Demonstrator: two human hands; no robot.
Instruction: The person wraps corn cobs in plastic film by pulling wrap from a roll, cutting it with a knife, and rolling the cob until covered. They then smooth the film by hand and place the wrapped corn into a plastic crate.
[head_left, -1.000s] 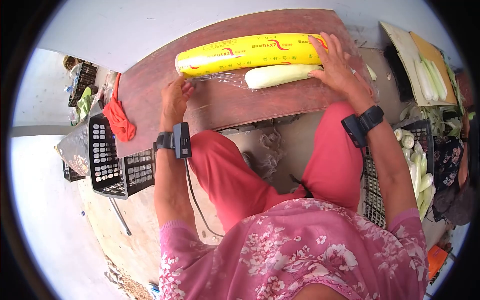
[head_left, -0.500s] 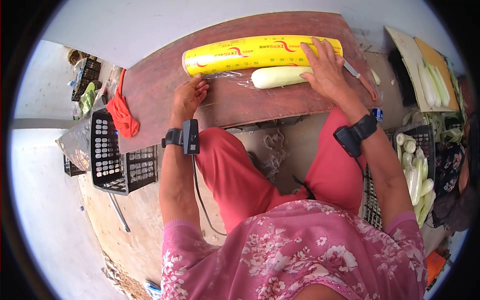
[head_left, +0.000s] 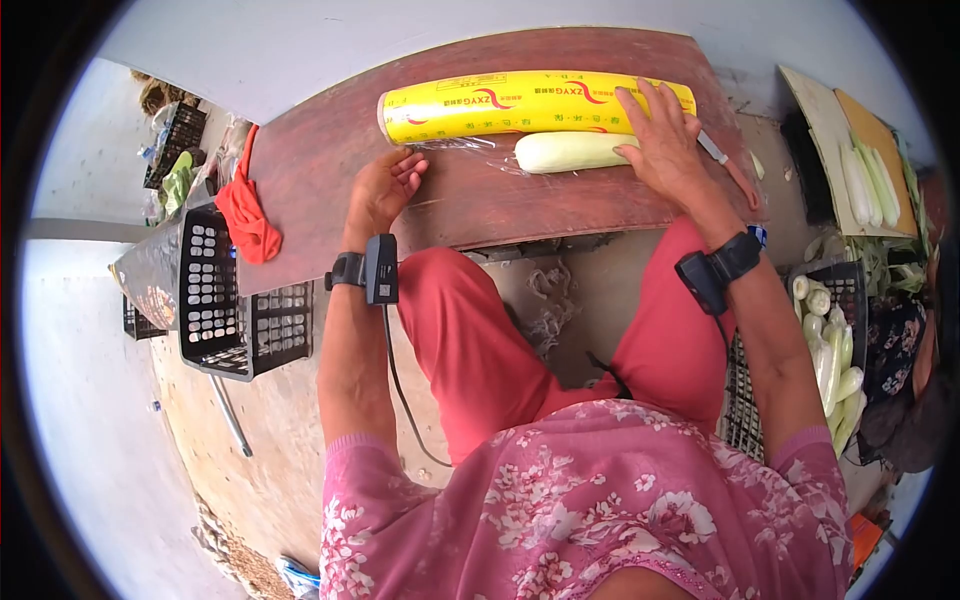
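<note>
A yellow roll of plastic film (head_left: 520, 103) with red and green print lies across the red-brown table (head_left: 480, 200). Just in front of it rests a pale green, peeled-looking vegetable (head_left: 570, 152), with clear film around its left end. The fingers of my right hand (head_left: 668, 145) are spread over the roll's right part, and the thumb touches the vegetable's right end. Near the roll's left end my left hand (head_left: 388, 185) has curled fingers, close to the edge of the clear film; whether they pinch it is too small to tell.
A knife (head_left: 728, 168) lies right of my right hand. Red cloth (head_left: 245, 220) hangs over the table's left edge above a black crate (head_left: 215, 300). At the right stand a crate of wrapped vegetables (head_left: 830, 350) and a board with more vegetables (head_left: 870, 185).
The view has shifted slightly, so the table things appear a little further right. My left fingers have come a little away from the roll's left end. My right hand keeps its place on the roll.
</note>
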